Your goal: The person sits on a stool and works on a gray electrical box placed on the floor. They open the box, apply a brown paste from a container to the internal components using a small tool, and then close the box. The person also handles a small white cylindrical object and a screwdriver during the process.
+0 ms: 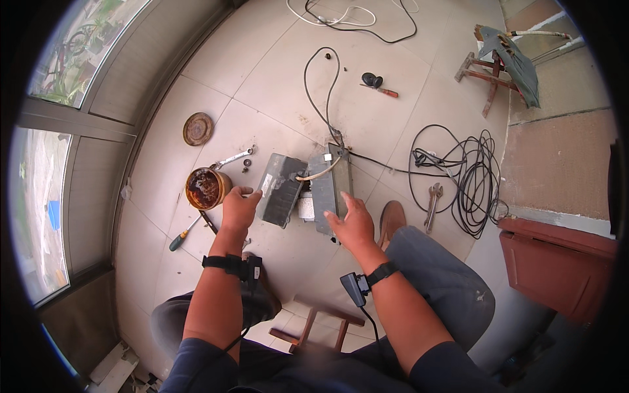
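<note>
Two dark grey box-shaped housings, a left one (280,189) and a right one (324,191), sit side by side on the tiled floor. A short pale cable (322,173) links them, and a whitish block (306,206) shows in the gap. My left hand (238,209) is between the left housing and a round can (209,189) of dark brown, glossy stuff. Its fingers are curled, and whether they touch the housing is unclear. My right hand (353,223) is at the right housing's near end, thumb and forefinger apart; contact cannot be made out.
Left lie a combination wrench (233,158), a round lid (198,129) and a green-handled screwdriver (183,237). A coiled black cable (474,191) and an adjustable wrench (433,206) lie right. Beyond are a red-handled screwdriver (385,92) and a folding stool (496,66). Another cable (305,73) loops ahead.
</note>
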`<act>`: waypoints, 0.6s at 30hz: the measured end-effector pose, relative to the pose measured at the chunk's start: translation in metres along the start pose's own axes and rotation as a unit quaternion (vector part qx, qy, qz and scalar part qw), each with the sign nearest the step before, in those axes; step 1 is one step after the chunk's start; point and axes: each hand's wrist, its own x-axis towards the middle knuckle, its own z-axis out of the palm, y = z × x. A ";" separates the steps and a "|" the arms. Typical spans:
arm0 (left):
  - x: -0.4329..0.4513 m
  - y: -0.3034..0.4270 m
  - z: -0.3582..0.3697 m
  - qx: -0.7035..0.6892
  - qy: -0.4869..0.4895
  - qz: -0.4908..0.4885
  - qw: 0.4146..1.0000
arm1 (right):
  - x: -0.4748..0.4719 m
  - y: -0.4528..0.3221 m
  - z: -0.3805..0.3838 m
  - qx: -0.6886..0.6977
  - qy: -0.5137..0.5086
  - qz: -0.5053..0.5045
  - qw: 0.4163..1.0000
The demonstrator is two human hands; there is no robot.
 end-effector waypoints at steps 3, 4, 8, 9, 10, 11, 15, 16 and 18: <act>-0.008 -0.070 0.015 -0.022 0.043 -0.066 0.997 | 0.005 -0.005 0.000 -0.001 -0.014 -0.007 1.000; -0.012 -0.081 0.021 -0.049 0.029 -0.100 0.993 | 0.007 -0.004 0.001 -0.005 -0.027 0.002 1.000; -0.040 -0.080 0.043 -0.225 -0.033 -0.282 0.932 | 0.011 0.000 0.009 -0.076 -0.058 0.038 0.995; -0.045 -0.076 0.048 -0.270 -0.032 -0.315 0.909 | 0.015 0.001 0.010 -0.087 -0.051 0.033 0.994; -0.045 -0.075 0.051 -0.314 -0.031 -0.346 0.883 | 0.019 0.001 0.012 -0.098 -0.043 0.029 0.994; -0.043 -0.078 0.054 -0.323 -0.048 -0.356 0.875 | 0.023 0.001 0.015 -0.104 -0.044 0.023 0.993; -0.035 -0.092 0.063 -0.376 -0.091 -0.371 0.844 | 0.032 0.001 0.020 -0.119 -0.046 0.001 0.992; -0.033 -0.099 0.063 -0.390 -0.095 -0.372 0.837 | 0.033 0.001 0.020 -0.118 -0.046 -0.005 0.992; -0.031 -0.103 0.066 -0.398 -0.110 -0.365 0.834 | 0.033 0.002 0.020 -0.114 -0.042 -0.008 0.993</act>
